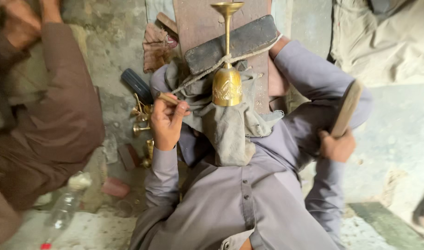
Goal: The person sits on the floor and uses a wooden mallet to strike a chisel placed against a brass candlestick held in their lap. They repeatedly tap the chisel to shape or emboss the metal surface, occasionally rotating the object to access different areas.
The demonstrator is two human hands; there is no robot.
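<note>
Goblet (227,69) of brass — bound upside-down by rope (198,76) on a grey cloth (226,125) between our hands: left hand (167,121) pinching a thin tool (168,98), right hand (337,146) gripping a wooden paddle (346,109).

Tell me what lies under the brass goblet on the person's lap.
The brass goblet, roped to a dark padded block, rests on a grey cloth draped over the knees. What lies beneath the cloth is hidden.
</note>
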